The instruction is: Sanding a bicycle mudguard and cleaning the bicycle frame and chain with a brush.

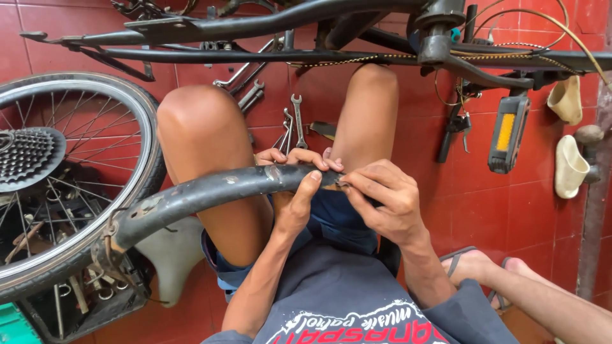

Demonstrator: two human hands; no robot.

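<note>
left hand (294, 191) grips a black inner tube (210, 191) across the knees, thumb on top. right hand (382, 200) pinches the tube's end just beside it. tube already out of the wheel (70, 185) at left; mending seemingly unfinished. wrenches (290, 124) on floor beyond.

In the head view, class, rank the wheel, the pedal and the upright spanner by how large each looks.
1. Wheel, largest, though nearest the camera.
2. Pedal.
3. Spanner, smallest.
</note>
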